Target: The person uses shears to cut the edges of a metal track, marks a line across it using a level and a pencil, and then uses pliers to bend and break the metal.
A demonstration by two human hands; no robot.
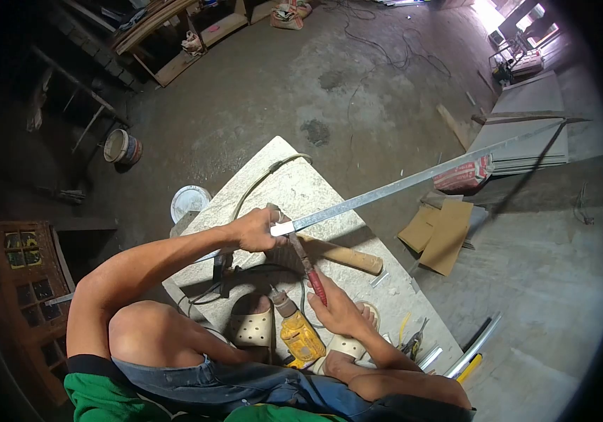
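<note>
My left hand (255, 228) is closed around the near end of a long metal channel (400, 188), which reaches far out to the upper right. In my right hand (340, 311) is a red-handled tool (313, 276), and its dark metal end meets the channel beside my left fingers. Whether it is a pair of snips or pliers I cannot make out. Below the channel, a thick wooden handle (347, 255) lies on the pale, dusty board (301, 184). A yellow power drill (301, 337) rests between my feet, its chuck pointing away from me.
A cable (248, 184) crosses the board. Pliers (414, 342) and metal pieces (480, 344) lie at the right. Cardboard sheets (446, 235) and a red-and-white sack (463, 174) are on the floor beyond. Buckets (190, 202) stand left, and stacked panels (530, 133) lie far right.
</note>
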